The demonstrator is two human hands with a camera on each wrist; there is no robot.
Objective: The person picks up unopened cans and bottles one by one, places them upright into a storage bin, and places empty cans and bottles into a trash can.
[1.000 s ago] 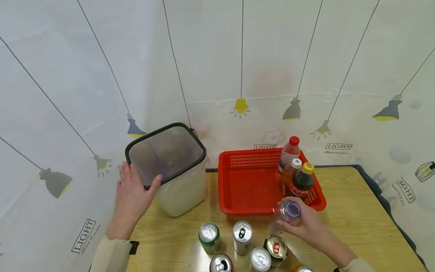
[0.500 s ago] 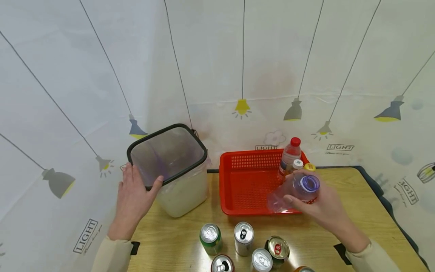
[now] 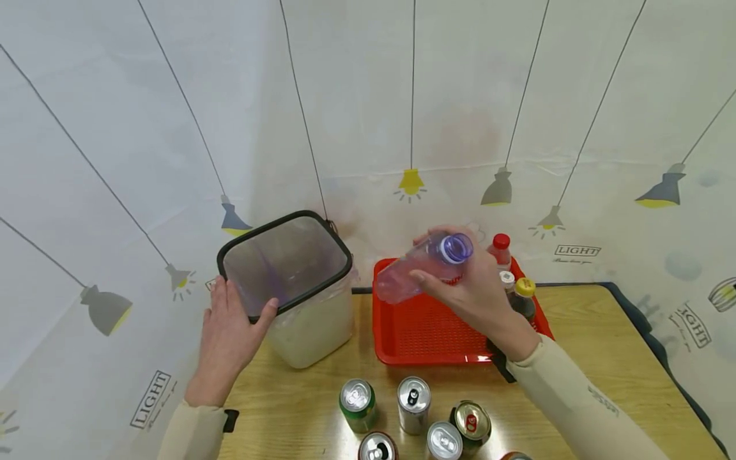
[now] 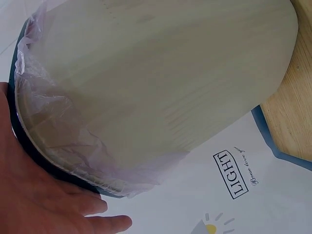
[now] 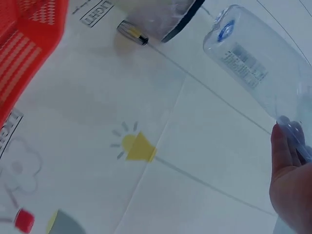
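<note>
My right hand [image 3: 474,294] grips a clear plastic bottle [image 3: 402,275] with an uncapped purple neck, tilted with its base toward the left. It is held above the red basket [image 3: 425,329]. The right wrist view shows the small printed label and base of the bottle [image 5: 253,63], with my fingers around its lower part in that view. A pale bin [image 3: 313,329] with a black rim and a thin plastic bag liner stands at left. My left hand [image 3: 230,345] rests against its near rim, fingers straight; in the left wrist view the liner [image 4: 73,141] hangs over the outside.
In the basket's right end stand bottles with a red cap [image 3: 501,243], a white cap [image 3: 507,278] and a yellow cap [image 3: 524,287]. Several drink cans, including a green can [image 3: 358,409] and a silver can [image 3: 413,409], stand on the wooden table [image 3: 276,415] in front.
My right hand has lifted the bottle from near the cans, up and then left across the basket toward the bin. The left hand has stayed at the bin's rim.
</note>
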